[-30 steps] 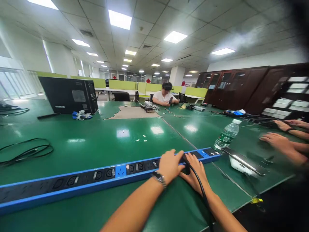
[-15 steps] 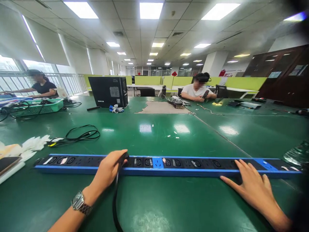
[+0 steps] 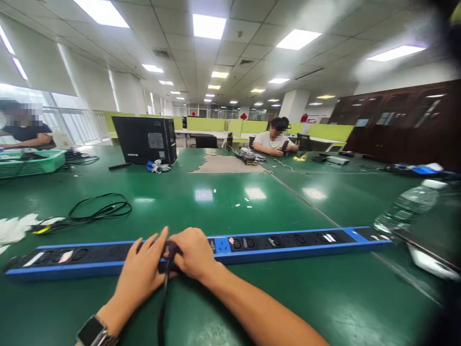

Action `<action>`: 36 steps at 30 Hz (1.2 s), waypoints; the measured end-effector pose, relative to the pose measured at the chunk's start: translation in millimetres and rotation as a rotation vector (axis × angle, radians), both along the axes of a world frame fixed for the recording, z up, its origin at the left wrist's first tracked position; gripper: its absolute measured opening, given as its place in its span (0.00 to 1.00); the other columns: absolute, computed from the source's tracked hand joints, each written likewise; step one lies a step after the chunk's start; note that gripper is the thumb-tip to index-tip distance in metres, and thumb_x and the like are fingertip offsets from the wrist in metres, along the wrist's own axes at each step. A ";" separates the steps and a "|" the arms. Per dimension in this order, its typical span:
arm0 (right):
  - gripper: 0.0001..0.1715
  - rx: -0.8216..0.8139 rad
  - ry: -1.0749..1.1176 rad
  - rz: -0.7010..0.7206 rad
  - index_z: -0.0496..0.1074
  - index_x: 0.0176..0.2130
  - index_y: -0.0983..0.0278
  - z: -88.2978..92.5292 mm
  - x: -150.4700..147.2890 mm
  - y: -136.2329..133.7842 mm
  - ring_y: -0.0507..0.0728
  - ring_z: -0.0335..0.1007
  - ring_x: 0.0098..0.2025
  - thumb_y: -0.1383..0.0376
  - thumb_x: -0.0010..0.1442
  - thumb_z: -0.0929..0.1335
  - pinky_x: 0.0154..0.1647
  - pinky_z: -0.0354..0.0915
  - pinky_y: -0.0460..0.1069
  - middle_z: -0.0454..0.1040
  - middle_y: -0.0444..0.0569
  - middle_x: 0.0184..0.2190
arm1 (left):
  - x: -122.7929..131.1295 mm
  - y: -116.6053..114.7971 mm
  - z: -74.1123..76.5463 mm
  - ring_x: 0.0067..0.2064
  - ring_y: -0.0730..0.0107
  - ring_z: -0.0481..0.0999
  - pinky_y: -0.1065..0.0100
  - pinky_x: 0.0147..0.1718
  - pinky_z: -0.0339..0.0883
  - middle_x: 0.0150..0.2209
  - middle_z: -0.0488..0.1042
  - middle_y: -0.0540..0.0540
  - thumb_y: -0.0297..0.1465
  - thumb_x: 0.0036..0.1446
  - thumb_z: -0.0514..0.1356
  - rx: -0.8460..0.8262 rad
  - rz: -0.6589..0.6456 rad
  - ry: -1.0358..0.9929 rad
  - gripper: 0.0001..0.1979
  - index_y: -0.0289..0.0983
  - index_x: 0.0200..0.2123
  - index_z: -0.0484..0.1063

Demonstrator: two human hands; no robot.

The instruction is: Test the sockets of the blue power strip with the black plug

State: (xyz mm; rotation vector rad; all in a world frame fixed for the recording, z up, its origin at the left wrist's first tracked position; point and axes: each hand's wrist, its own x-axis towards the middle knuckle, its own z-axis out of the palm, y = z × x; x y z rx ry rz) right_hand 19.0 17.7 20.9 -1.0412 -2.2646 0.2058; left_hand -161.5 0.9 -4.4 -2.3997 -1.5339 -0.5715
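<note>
Counting: one power strip [image 3: 288,242], one black plug [image 3: 169,251] with one cable [image 3: 161,307], two own hands, one watch [image 3: 94,331], one water bottle [image 3: 406,209], one loose cable coil [image 3: 99,211], one computer tower [image 3: 146,140], one green basket [image 3: 30,163], two other people
Left hand [image 3: 142,271]: mostly open, fingers stretched flat over the top of the power strip, thumb side touching the black plug, closed on nothing
Right hand [image 3: 194,254]: curled tight over the black plug from the right, fingertips hidden under the knuckles
Plug place: pinned between the two hands on the power strip, left of its middle, near the light-blue block [image 3: 222,245]; seated in a socket or only resting on one, impossible to tell
Cable run: from the black plug toward the camera, between the two forearms
Around: water bottle on its side near the right end of the power strip, beside a white flat device [image 3: 432,263]; loose cable coil well behind on the left; white cloth-like pile [image 3: 14,228] at the left edge; computer tower far back; green basket far left
In the way: both hands covering the sockets beneath them
People: seated person [image 3: 275,139] at the far side, second person [image 3: 21,132] at the far left, both well apart from the hands
Strip look: long, narrow, blue-edged, black-faced, one row of black sockets, straight across the green table [image 3: 252,302]
</note>
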 end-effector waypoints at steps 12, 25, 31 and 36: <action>0.21 0.068 0.418 -0.749 0.71 0.45 0.61 -28.6 336.7 -54.6 0.60 0.74 0.46 0.50 0.60 0.64 0.49 0.67 0.54 0.78 0.51 0.44 | 5.4 13.7 -6.2 0.57 0.41 0.70 0.41 0.55 0.59 0.57 0.71 0.37 0.50 0.52 0.60 -0.016 -0.052 -0.012 0.42 0.41 0.66 0.51; 0.37 0.175 -0.112 -0.755 0.57 0.62 0.63 -78.0 384.0 -54.7 0.69 0.59 0.63 0.49 0.59 0.61 0.63 0.49 0.70 0.66 0.60 0.60 | 371.3 4.8 31.9 0.54 0.50 0.72 0.52 0.50 0.69 0.57 0.69 0.36 0.36 0.54 0.64 -0.282 -0.705 -0.300 0.33 0.41 0.62 0.60; 0.45 0.228 -0.306 -0.946 0.57 0.62 0.65 -104.4 398.4 -54.8 0.72 0.55 0.64 0.43 0.55 0.61 0.61 0.53 0.70 0.63 0.62 0.61 | 385.3 9.4 30.6 0.48 0.61 0.74 0.60 0.47 0.70 0.47 0.76 0.44 0.30 0.64 0.53 -0.210 -0.565 -0.452 0.16 0.43 0.54 0.68; 0.49 0.217 -0.315 -0.947 0.60 0.61 0.65 -101.5 405.8 -50.8 0.73 0.57 0.63 0.36 0.53 0.59 0.60 0.54 0.70 0.64 0.61 0.61 | 212.1 19.0 31.1 0.50 0.58 0.76 0.57 0.50 0.70 0.49 0.78 0.42 0.32 0.60 0.59 -0.090 -0.247 -0.659 0.17 0.39 0.52 0.71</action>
